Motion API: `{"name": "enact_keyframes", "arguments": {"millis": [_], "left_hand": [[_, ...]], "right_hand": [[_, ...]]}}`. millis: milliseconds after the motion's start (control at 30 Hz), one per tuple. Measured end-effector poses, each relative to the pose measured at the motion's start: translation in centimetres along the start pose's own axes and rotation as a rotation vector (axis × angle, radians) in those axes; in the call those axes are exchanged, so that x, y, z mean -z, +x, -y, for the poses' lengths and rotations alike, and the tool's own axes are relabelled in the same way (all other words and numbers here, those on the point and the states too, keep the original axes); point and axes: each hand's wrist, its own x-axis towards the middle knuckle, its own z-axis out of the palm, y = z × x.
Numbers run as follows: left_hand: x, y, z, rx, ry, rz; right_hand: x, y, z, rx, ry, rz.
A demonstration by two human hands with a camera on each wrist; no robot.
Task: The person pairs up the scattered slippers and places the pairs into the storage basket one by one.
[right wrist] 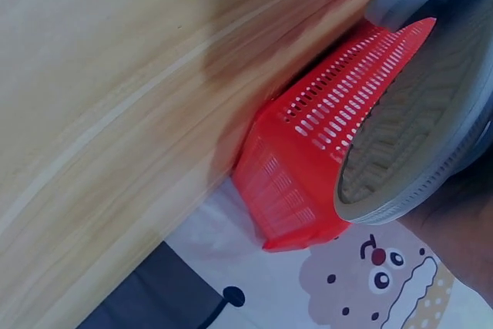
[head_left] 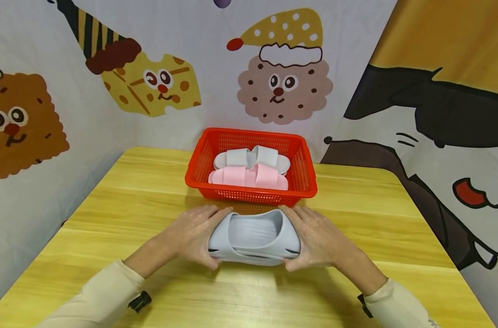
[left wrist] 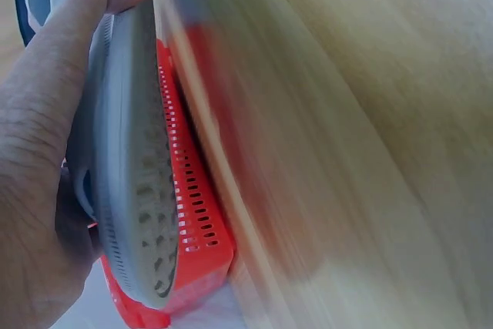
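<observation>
A pair of pale grey slippers [head_left: 221, 234] is held between both hands just in front of the red basket, one slipper overlapping the other. My left hand [head_left: 195, 233] grips the left end, thumb at the near side and fingers over the far side. At the right end, my right hand [head_left: 317, 237] holds on in the same way. The left wrist view shows a grooved slipper edge and studded sole [left wrist: 154, 198] raised off the table. A patterned sole [right wrist: 408, 125] also faces the right wrist camera.
The red perforated basket [head_left: 249, 193] stands at the table's back edge. Inside it, white slippers [head_left: 236, 158] lie behind pink slippers [head_left: 234, 175]. Around the wooden table [head_left: 109, 218] hangs a cartoon-printed cloth [head_left: 216, 68], close behind the basket.
</observation>
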Motion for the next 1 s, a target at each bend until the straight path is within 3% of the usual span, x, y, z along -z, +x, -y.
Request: {"name": "enact_keyframes", "arguments": {"millis": [567, 1000], "left_hand": [[-0.5, 0.6, -0.3, -0.066, 0.006, -0.093], [-0.7, 0.9, -0.4, -0.068, -0.005, -0.088]], "right_hand": [[-0.9, 1.1, 0.9, 0.022, -0.029, -0.029], [-1.3, 1.4, 1.1, 0.012, 0.003, -0.029]]}}
